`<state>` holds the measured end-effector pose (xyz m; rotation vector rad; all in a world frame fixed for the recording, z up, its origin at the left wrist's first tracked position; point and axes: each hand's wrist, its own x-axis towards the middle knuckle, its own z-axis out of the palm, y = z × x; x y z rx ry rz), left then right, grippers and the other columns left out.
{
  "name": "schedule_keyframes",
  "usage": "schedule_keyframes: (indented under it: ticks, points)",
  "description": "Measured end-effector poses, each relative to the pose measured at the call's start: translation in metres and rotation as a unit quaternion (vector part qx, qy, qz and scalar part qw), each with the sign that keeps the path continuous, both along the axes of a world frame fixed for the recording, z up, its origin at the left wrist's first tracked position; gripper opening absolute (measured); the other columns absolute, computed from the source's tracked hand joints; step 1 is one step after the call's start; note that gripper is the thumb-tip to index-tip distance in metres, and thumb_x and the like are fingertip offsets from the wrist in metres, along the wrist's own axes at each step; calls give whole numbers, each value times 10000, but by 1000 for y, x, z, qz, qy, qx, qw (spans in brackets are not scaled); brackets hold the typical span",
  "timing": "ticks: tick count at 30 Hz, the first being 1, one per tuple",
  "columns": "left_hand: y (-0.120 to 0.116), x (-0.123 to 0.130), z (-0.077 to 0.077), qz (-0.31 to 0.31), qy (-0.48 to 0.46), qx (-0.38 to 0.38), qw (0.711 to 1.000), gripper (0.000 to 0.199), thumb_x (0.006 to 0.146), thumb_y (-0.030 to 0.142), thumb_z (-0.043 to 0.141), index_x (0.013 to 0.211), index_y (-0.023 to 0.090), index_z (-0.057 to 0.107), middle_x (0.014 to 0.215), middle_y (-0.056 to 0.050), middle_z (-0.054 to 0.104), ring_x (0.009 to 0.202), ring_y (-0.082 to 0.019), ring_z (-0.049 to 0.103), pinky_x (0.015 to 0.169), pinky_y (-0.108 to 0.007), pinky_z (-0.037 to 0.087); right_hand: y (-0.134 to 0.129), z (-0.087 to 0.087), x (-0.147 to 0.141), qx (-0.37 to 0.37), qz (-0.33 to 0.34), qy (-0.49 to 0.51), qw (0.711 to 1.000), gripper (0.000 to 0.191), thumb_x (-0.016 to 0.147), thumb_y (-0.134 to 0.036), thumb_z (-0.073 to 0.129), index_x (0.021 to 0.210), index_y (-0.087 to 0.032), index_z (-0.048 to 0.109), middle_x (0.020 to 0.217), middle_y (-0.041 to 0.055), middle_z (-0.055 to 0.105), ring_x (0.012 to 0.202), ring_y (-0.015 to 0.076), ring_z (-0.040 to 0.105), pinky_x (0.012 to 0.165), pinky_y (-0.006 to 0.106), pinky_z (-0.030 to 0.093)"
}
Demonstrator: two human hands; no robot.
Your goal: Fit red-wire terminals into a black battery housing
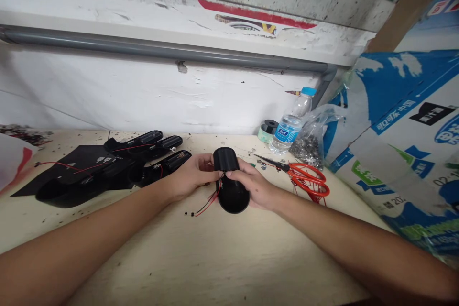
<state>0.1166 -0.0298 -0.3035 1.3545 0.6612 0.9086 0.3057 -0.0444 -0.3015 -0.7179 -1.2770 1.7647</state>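
Between both hands, over the middle of the table, is a black plastic housing [234, 196] with a rounded lower end and a tube-like upper part. Thin red and black wires [211, 203] come out of its middle and hang down to the left. My left hand [195, 172] is closed on the housing's left side near the top. Fingers of my right hand [255, 184] wrap around its right side, with the thumb pressed by the spot where the wires emerge. Some fingertips are hidden behind the housing.
Similar black housings [143, 162] with wires lie on a black sheet [71, 160] at left. Orange-handled scissors [308, 179], a water bottle [287, 126], a tape roll [267, 131] and a plastic bag of small metal parts [310, 146] are at right. A large printed carton [405, 143] borders the table.
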Motion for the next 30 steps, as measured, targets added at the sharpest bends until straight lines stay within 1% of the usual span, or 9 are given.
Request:
schedule_keyframes:
  ticks: [5,11,16,20,25,28,30]
  points:
    - [1,-1,-1,1,-5,-8,1000,291,752,254,815,987,130,697,925,-69,698,811,-163,631,760,-299,490,-3,2,-1,-7,-8,-3,1000,311,734,-279,719,988,-190,563,797,-18,608,669,129,547,630,280,456]
    - [1,-1,0,-2,-10,-15,1000,307,746,252,817,1000,127,697,986,-87,706,874,-188,648,828,-336,493,-1,-3,2,21,-7,-25,999,279,771,-293,692,1010,-199,584,807,-4,612,702,154,552,671,313,463]
    - [0,-1,1,-3,-11,-9,1000,288,761,247,808,1001,130,700,947,-74,703,825,-167,638,783,-310,489,1,-5,2,22,-7,-20,1000,291,768,-289,702,1021,-195,593,803,-17,611,691,134,538,660,289,446]
    - [0,-1,2,-12,-19,-6,1000,271,764,238,805,991,131,702,938,-68,705,822,-160,636,773,-295,485,1,-5,1,18,-3,-3,1000,308,749,-288,724,1009,-187,591,828,-17,624,729,135,561,675,285,450]
    - [0,-1,1,-9,-10,-1,1000,263,758,247,807,973,134,705,929,-67,703,809,-160,630,749,-286,484,0,-4,1,8,-6,-5,1000,310,749,-285,733,1011,-187,601,832,-9,628,735,144,559,676,294,446]
    - [0,-2,-1,-4,-3,6,1000,252,769,259,802,967,138,705,890,-52,690,764,-144,616,720,-276,475,0,-3,1,4,-4,-2,1000,309,740,-284,737,1000,-186,603,824,-10,624,713,138,543,660,289,434]
    - [0,-2,-1,0,1,13,1000,250,771,266,802,962,137,703,884,-48,689,763,-143,616,727,-281,473,0,-2,0,-2,-4,1,1000,311,732,-277,735,996,-186,597,818,-15,619,698,131,533,652,286,426]
